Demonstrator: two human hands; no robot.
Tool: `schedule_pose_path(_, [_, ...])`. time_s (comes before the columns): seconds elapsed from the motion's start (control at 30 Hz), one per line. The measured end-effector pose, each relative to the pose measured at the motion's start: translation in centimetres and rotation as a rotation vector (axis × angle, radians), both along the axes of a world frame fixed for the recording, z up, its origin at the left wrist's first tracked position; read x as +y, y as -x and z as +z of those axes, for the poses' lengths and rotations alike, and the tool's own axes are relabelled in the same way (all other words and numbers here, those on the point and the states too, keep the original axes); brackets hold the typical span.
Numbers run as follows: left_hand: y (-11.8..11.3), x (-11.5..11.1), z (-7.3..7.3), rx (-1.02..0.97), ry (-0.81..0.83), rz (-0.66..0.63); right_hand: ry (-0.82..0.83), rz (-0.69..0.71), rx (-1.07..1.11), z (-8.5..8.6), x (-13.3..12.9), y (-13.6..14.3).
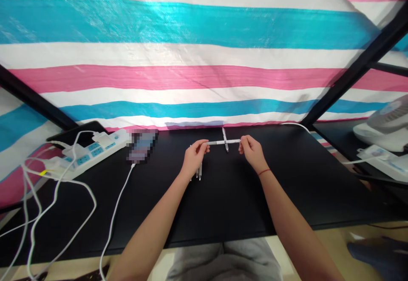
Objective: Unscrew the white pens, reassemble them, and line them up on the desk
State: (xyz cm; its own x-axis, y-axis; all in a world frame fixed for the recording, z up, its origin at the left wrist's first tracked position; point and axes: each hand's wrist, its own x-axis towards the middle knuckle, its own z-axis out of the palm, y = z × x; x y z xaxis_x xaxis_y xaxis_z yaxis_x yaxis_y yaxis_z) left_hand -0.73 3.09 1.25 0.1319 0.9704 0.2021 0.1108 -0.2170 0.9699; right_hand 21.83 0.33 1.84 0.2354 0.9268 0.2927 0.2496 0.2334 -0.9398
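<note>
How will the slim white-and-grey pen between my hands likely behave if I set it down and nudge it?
The slim white-and-grey pen is probably stiff, as it spans straight between your left hand and right hand. It's likely light, since both pinch it just near the ends. On the flat black tabletop it may roll, being narrow and round-looking.

Both forearms (156, 217) slant inward, left hand (194, 157) and right hand (252, 151) pinching, level, apart.

Striped sheet (204, 77) behind black table (306, 166); pale floor (334, 242).
</note>
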Motion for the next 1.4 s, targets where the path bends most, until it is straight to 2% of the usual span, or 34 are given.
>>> schedule_pose_path(0.13, [0.0, 0.1, 0.0, -0.037, 0.026, 0.012, -0.015, 0.091, 0.111, 0.2, -0.1, 0.2])
schedule_pose_path(0.27, [-0.1, 0.1, -0.1, -0.045, 0.049, -0.025, 0.016, 0.193, 0.040, 0.5, -0.4, 0.4])
schedule_pose_path(0.43, [-0.1, -0.2, 0.1, 0.023, 0.020, -0.002, 0.066, 0.185, -0.014, 0.5, -0.6, 0.6])
schedule_pose_path(0.57, [-0.3, -0.7, 0.5, 0.060, -0.027, 0.018, 0.073, 0.201, 0.106, 0.8, -0.6, 0.9])
schedule_pose_path(0.7, [-1.2, -1.5, 0.7, 0.068, -0.049, -0.071, 0.075, 0.149, 0.360, 1.0, -0.4, 1.1])
schedule_pose_path(0.77, [-1.7, -2.0, 0.7, 0.085, -0.042, -0.126, 0.072, 0.118, 0.413, 1.0, -0.2, 1.0])
schedule_pose_path(0.9, [-2.7, -3.1, 0.7, 0.146, -0.019, -0.210, 0.075, 0.084, 0.423, 0.9, -0.1, 0.7])
schedule_pose_path(1.07, [-3.4, -4.2, 0.7, 0.170, 0.031, -0.334, 0.114, 0.138, 0.409, 1.4, -0.5, 0.5])
schedule_pose_path(1.23, [-3.8, -4.4, 0.2, 0.051, 0.169, -0.385, 0.163, 0.244, 0.370, 1.9, -1.0, 1.0])
schedule_pose_path(1.4, [-4.2, -4.3, -0.1, -0.040, 0.292, -0.434, 0.170, 0.304, 0.291, 1.7, -1.2, 1.4])
